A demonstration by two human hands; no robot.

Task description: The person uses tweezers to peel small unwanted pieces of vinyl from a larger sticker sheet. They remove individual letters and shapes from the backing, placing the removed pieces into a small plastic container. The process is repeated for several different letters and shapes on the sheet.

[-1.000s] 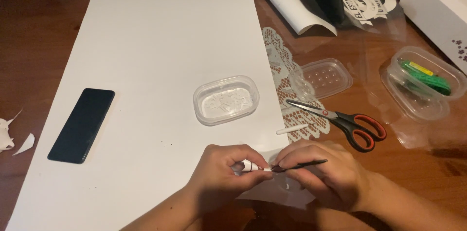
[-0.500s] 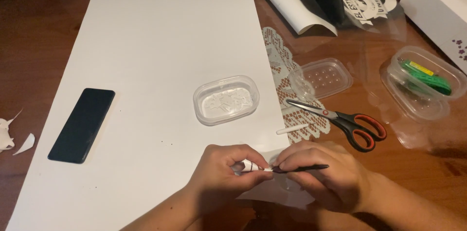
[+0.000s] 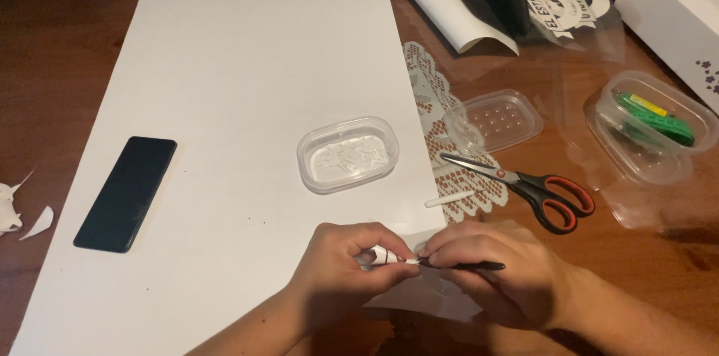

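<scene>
My left hand pinches a small white paper piece at the near edge of a large white sheet. My right hand grips a thin black tool whose tip touches that paper piece. Both hands rest together over a pale scrap of paper lying on the brown table. A clear plastic tub holding small white cut-outs sits just beyond the hands on the sheet.
Red-handled scissors and a small white stick lie on a lace doily to the right. A dark phone lies left. Clear lid, tub with green items, paper roll, white box stand beyond.
</scene>
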